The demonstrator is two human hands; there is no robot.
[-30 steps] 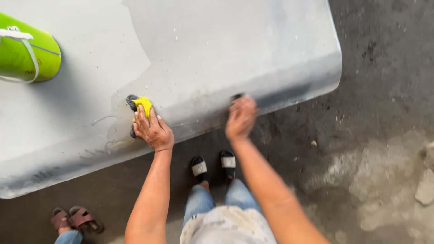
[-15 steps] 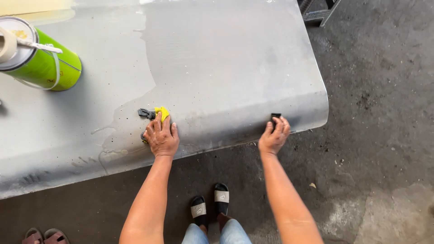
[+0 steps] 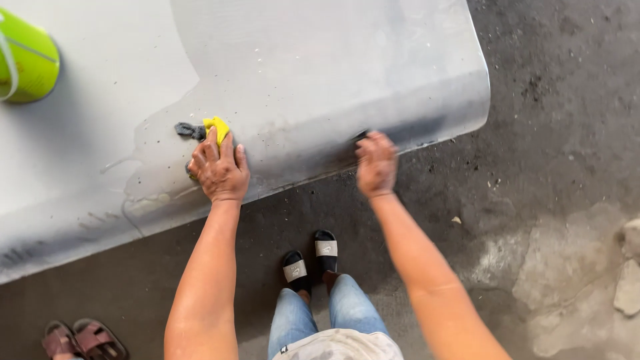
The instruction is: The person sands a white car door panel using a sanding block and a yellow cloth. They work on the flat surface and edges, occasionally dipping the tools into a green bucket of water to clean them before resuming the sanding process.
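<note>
Left hand (image 3: 219,170) pressed flat on a yellow sponge (image 3: 217,127) with a dark pad under it, at 9 o'clock of the grey panel (image 3: 320,60). Right hand (image 3: 377,162) closed on a small dark block (image 3: 361,136) at the panel's near edge. Better to rub with even pressure, keeping the wet patch (image 3: 160,160) covered. Green can (image 3: 27,63) at 10 o'clock.

The right hand (image 3: 377,163) is sliding its dark block back leftward along the grey panel (image 3: 320,60) edge, while the left hand (image 3: 219,170) is staying pressed on the yellow cloth (image 3: 217,127).
</note>
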